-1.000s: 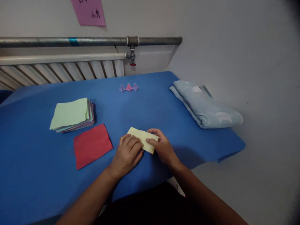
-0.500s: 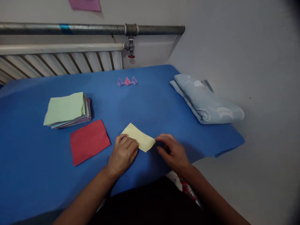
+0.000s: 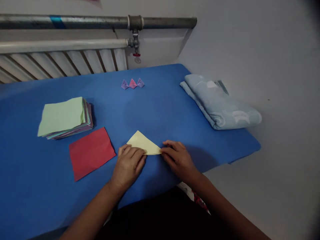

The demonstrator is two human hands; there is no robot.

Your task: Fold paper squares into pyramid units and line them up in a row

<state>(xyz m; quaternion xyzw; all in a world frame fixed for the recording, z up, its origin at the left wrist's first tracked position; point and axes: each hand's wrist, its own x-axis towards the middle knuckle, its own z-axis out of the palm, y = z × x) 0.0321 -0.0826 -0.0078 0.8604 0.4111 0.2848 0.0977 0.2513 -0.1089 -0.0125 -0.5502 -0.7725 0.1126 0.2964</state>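
A sheet of yellow paper [image 3: 143,144], folded into a triangle, lies on the blue-covered surface in front of me. Its peak points away from me and its folded edge faces me. My left hand [image 3: 129,163] is closed on the left part of the paper, fingers pressed down near the lower edge. At the right corner, my right hand [image 3: 178,159] pinches the tip between thumb and fingers. The left corner is hidden under my left hand. A red sheet of paper [image 3: 92,154] lies flat just left of my left hand.
A stack of coloured paper [image 3: 62,115], light green on top, sits at the left. Three small folded paper pieces [image 3: 133,83] stand in a row at the back. A folded light-blue blanket [image 3: 220,103] lies by the right wall. A radiator [image 3: 62,61] runs behind.
The yellow paper's near corner has been folded, turning its four-sided outline into a triangle. My right hand has closed on the right corner. The view has tilted down slightly.
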